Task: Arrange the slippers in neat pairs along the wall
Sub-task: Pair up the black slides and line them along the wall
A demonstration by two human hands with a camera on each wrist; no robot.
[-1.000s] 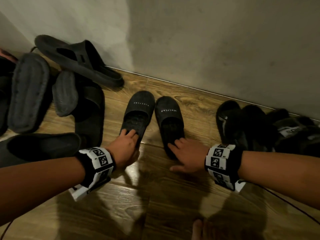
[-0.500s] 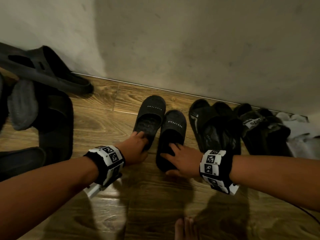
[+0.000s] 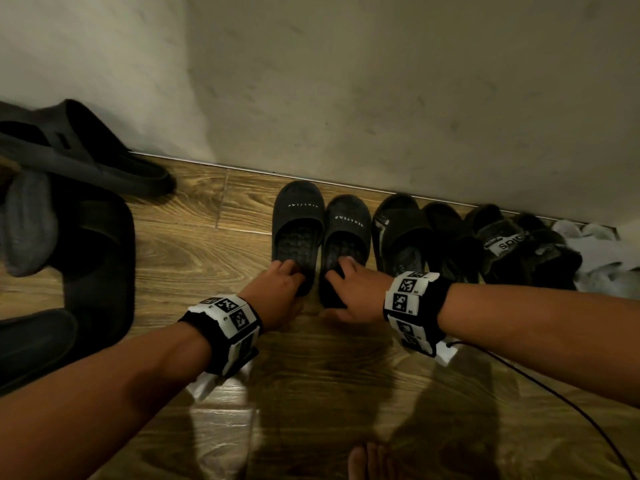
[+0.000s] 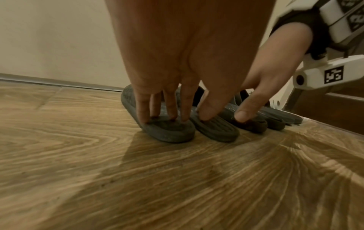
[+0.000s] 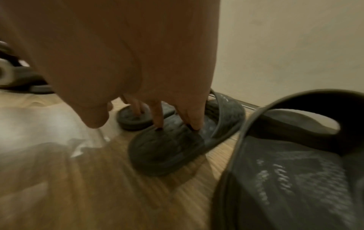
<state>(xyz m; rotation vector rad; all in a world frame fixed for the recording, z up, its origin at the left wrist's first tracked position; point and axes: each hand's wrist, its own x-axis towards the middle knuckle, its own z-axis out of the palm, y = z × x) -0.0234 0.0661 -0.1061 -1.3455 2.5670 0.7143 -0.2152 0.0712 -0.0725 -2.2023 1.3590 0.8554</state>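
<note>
Far left: loose heap of dark slippers (image 3: 79, 216) on the wood floor (image 3: 194, 244), unsorted. Centre: left hand (image 3: 277, 292), fingers (image 4: 146, 107) straight and slightly apart, pressing the heel of the left slipper (image 3: 298, 223). Right hand (image 3: 356, 292), fingers (image 5: 194, 118) likewise extended, on the right slipper (image 3: 344, 237). Both toes near the wall (image 3: 381, 98); left toe sits further in. Judgement: push the right one level, keep sides touching. Right: sorted pairs (image 3: 450, 237) just beside.

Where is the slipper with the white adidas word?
In the head view, the adidas slipper sits on the right, by the wall, beside white cloth.
</note>
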